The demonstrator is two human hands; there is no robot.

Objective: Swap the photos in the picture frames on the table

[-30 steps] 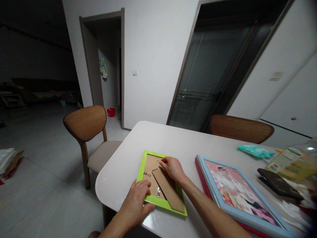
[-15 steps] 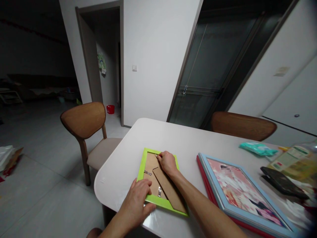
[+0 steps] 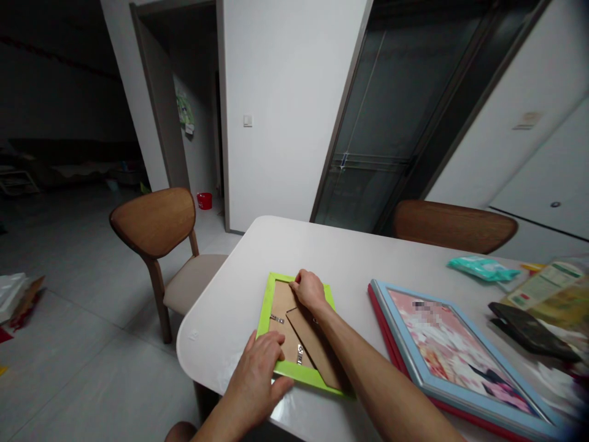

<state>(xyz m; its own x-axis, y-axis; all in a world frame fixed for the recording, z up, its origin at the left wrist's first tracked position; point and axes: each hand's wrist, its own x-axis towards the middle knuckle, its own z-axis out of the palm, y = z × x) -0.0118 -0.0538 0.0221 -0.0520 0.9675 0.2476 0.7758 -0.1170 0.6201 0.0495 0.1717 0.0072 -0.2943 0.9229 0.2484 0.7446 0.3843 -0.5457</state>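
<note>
A lime-green picture frame [image 3: 265, 304] lies face down on the table, its brown backing board [image 3: 284, 298] showing. A brown fold-out stand [image 3: 313, 347] lies slantwise across the board. My left hand [image 3: 257, 374] grips the frame's near left corner, fingers over the left side and thumb by the near edge. At the far edge, the fingers of my right hand [image 3: 310, 288] are pinched together on a metal clip, which they mostly hide. Two more metal turn clips show, the left clip [image 3: 277, 318] and the near clip [image 3: 300, 354]. My right forearm covers part of the frame's right side.
Right of the frame, a light-blue picture frame [image 3: 400, 331] rests on a red one [image 3: 384, 331]. Beyond are a teal packet [image 3: 483, 269], a black object [image 3: 529, 331] and a plastic bag [image 3: 552, 288]. Wooden chairs stand left [image 3: 154, 221] and behind [image 3: 453, 227] the white table [image 3: 317, 245].
My right fingers have shifted slightly at the far clip, which is now more hidden. The left hand keeps its hold on the frame. The view has tilted a little.
</note>
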